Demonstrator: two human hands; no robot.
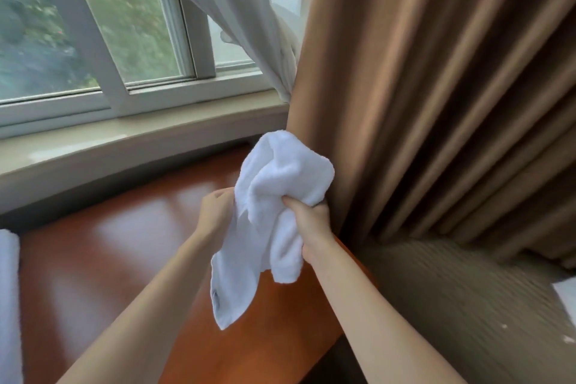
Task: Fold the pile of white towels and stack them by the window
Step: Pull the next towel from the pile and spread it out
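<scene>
Both hands hold one white towel up above the right part of the desk, just in front of the brown curtain. The right hand grips a bunched part of the towel, its fingers curled round the cloth, so that a crumpled mass stands above the fist and a fold hangs below it. The left hand holds the towel's left edge; its fingers are curled against the cloth, though how exactly they pinch it is hidden. A long corner of the towel hangs down between the two forearms, clear of the desk.

At the far left edge another white towel lies on the desk. Beyond the desk runs the window sill, with the window above and a sheer white curtain gathered behind the brown one. Carpet shows at the right.
</scene>
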